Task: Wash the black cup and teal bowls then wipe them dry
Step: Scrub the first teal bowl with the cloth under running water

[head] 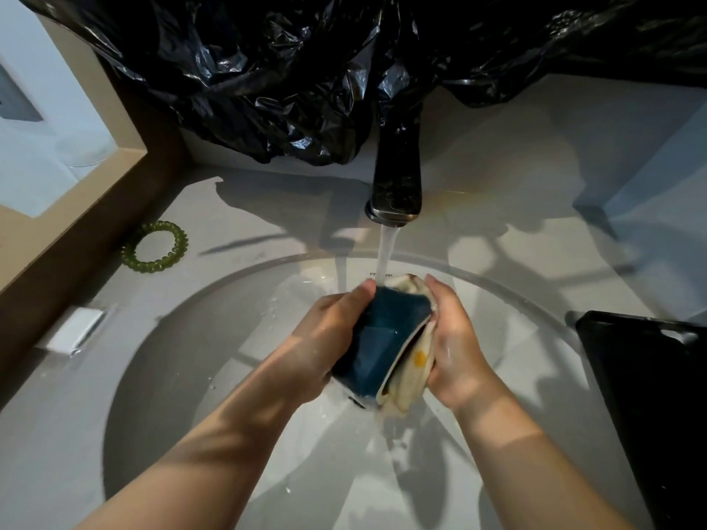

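A teal bowl [380,336] is held on its side over the white sink basin [183,376], its opening turned to the right. My left hand [325,338] grips its outer wall from the left. My right hand [455,338] presses a cream cloth [411,371] with a yellow spot against the bowl's rim and inside. Water runs from the dark faucet [396,177] onto the bowl's upper edge. The black cup and any other bowl are out of sight.
A green coiled hair tie [155,246] lies on the counter at the left, with a small white object [74,330] nearer the front. A black flat object [650,395] sits on the counter at the right. Black plastic sheeting [287,70] hangs behind the faucet.
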